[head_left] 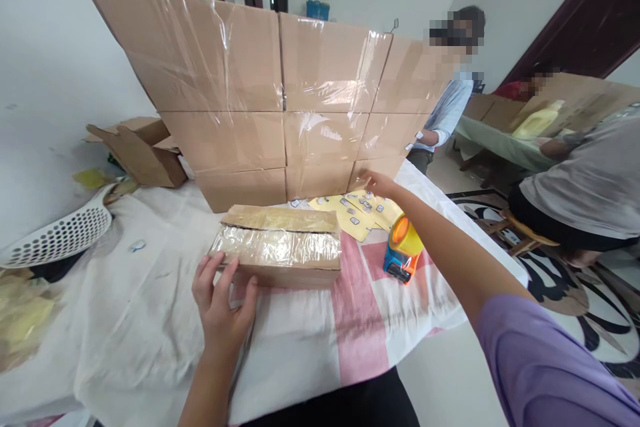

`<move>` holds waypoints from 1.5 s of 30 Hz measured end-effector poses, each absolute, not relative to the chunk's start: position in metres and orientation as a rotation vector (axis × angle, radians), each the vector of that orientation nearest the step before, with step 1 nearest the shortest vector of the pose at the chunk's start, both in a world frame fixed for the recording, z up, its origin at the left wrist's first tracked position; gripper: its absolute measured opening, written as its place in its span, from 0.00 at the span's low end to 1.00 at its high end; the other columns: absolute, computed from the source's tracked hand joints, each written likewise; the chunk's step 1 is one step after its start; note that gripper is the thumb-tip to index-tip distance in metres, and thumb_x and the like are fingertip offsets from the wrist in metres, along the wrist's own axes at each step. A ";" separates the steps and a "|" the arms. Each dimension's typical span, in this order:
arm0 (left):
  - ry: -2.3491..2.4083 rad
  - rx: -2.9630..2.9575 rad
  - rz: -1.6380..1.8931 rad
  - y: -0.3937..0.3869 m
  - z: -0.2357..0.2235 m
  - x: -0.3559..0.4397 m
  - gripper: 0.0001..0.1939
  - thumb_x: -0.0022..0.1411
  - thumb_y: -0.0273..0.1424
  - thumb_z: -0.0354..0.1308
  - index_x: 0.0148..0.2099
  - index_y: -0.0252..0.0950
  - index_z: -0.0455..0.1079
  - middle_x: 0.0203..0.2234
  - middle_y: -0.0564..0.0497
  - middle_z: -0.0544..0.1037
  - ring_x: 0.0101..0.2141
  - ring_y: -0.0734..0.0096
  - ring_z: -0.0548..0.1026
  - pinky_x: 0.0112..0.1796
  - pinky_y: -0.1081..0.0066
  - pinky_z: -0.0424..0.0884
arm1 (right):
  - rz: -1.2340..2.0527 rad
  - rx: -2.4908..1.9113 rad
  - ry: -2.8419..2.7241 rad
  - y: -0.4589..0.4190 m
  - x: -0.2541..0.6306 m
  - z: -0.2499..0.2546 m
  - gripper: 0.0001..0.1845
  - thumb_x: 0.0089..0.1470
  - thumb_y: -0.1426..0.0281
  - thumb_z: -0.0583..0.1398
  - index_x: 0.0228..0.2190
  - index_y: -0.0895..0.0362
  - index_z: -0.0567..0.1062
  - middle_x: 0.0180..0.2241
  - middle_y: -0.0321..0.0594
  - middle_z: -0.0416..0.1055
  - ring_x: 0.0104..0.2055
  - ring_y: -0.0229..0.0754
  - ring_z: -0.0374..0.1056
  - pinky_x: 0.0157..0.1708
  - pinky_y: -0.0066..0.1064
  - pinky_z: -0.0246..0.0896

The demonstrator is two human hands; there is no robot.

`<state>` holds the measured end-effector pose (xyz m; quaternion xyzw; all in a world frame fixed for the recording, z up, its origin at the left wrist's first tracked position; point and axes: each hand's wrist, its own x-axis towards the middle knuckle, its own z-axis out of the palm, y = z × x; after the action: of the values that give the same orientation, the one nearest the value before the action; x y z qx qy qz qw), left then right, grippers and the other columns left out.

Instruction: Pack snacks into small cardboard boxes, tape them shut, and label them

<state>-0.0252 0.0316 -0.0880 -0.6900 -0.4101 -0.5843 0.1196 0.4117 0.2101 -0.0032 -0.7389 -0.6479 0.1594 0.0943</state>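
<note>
A small cardboard box (280, 277) with clear tape across its top lies in front of me. My left hand (223, 300) rests on its near left corner, fingers spread and thumb against the front side. Farther off, my right hand (381, 185) reaches over yellow sheets (353, 221) that carry several small white labels with dark outlines. Its fingers are stretched out close to the lower right of a wall of stacked, taped cartons (240, 137); I see nothing held in them. A tape dispenser (400, 259), blue and orange with a yellow roll, lies beside my right forearm.
The cartons stand along the table's far side. At left are an open carton (145, 153) and a white perforated basket (65, 230). A white and pink cloth (357, 320) covers the table. A person (450, 103) stands behind at right; another sits (590, 173) nearer.
</note>
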 end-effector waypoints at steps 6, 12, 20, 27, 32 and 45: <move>-1.177 -2.006 -1.703 0.033 -0.089 -0.025 0.43 0.53 0.20 0.69 0.69 0.41 0.60 0.62 0.38 0.65 0.65 0.47 0.61 0.64 0.45 0.59 | 0.420 -2.166 -1.624 0.207 0.462 0.028 0.13 0.64 0.72 0.58 0.49 0.62 0.74 0.37 0.45 0.77 0.30 0.36 0.72 0.27 0.26 0.67; -1.178 -1.992 -1.687 0.034 -0.091 -0.026 0.43 0.53 0.21 0.69 0.69 0.41 0.61 0.63 0.38 0.65 0.65 0.45 0.61 0.65 0.45 0.58 | 0.450 -2.335 -1.627 0.190 0.495 -0.018 0.12 0.64 0.64 0.62 0.44 0.59 0.76 0.44 0.42 0.75 0.42 0.41 0.73 0.44 0.38 0.72; -1.196 -1.987 -1.657 0.037 -0.089 -0.022 0.43 0.53 0.22 0.69 0.69 0.40 0.60 0.65 0.38 0.63 0.66 0.46 0.59 0.66 0.44 0.56 | 0.282 -2.291 -1.640 0.194 0.508 -0.063 0.13 0.63 0.64 0.61 0.45 0.59 0.75 0.49 0.44 0.72 0.47 0.44 0.70 0.49 0.43 0.68; -1.262 -1.987 -1.640 0.038 -0.092 -0.024 0.42 0.54 0.24 0.68 0.69 0.43 0.60 0.66 0.41 0.62 0.67 0.45 0.57 0.66 0.39 0.54 | 0.254 -2.143 -1.512 0.180 0.524 -0.078 0.13 0.65 0.70 0.51 0.41 0.60 0.74 0.34 0.44 0.76 0.36 0.43 0.71 0.38 0.32 0.64; -1.253 -1.979 -1.655 0.040 -0.093 -0.023 0.40 0.53 0.27 0.67 0.68 0.42 0.61 0.65 0.41 0.63 0.66 0.42 0.59 0.65 0.37 0.54 | 0.335 -2.012 -1.535 0.173 0.526 -0.079 0.14 0.59 0.73 0.52 0.46 0.57 0.70 0.28 0.38 0.74 0.29 0.41 0.68 0.31 0.29 0.61; -1.309 -1.963 -1.700 0.039 -0.093 -0.020 0.40 0.52 0.28 0.66 0.67 0.47 0.62 0.65 0.45 0.63 0.66 0.43 0.58 0.65 0.37 0.54 | 0.270 -1.890 -1.379 0.160 0.505 -0.050 0.07 0.48 0.69 0.60 0.29 0.57 0.76 0.31 0.42 0.74 0.31 0.42 0.66 0.36 0.34 0.61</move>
<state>-0.0196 0.0389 -0.0931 -0.6705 -0.4470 -0.5806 0.1164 0.5051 0.1603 -0.0503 -0.7413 -0.5408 0.1058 0.3831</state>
